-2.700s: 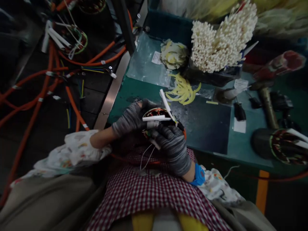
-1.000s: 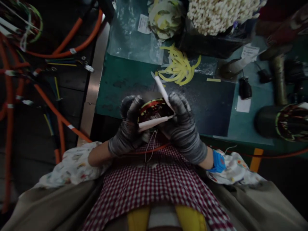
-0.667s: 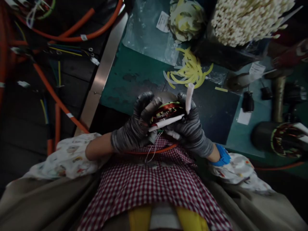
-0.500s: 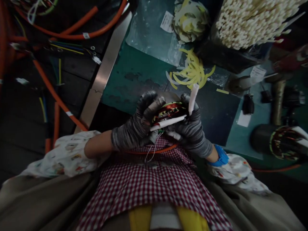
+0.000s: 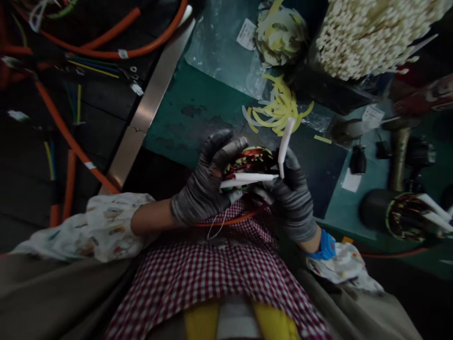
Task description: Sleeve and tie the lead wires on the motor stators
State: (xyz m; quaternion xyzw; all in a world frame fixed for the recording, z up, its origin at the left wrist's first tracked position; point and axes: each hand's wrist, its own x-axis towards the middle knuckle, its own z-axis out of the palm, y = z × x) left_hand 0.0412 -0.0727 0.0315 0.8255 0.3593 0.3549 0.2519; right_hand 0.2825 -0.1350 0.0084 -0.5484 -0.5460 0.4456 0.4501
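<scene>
A motor stator [image 5: 253,156] with copper windings and yellow-green insulation strips is held in front of the checked apron, between my gloved hands. My left hand [image 5: 203,186] curls around its left side, thumb below and fingers above. On the right side, my right hand [image 5: 295,198] grips it, with fingertips close to the ends of the white sleeves. One white sleeve [image 5: 244,178] lies across the stator's near face. Another white sleeve [image 5: 286,141] sticks up by my right hand. A thin white cord loop [image 5: 217,226] hangs below. The right fingertips are partly hidden.
Yellow strips [image 5: 279,106] lie loose on the green mat [image 5: 170,123]. Behind them sit a bundle of strips [image 5: 281,35] and a box of cream-coloured tubes [image 5: 361,38]. Another stator [image 5: 403,215] rests at right. Orange cables [image 5: 67,130] lie left of the metal edge [image 5: 146,106].
The white sleeve across the stator has swung nearly level, and the upright one has shifted slightly. My right fingers have moved in around the sleeve ends. The view has shifted a little.
</scene>
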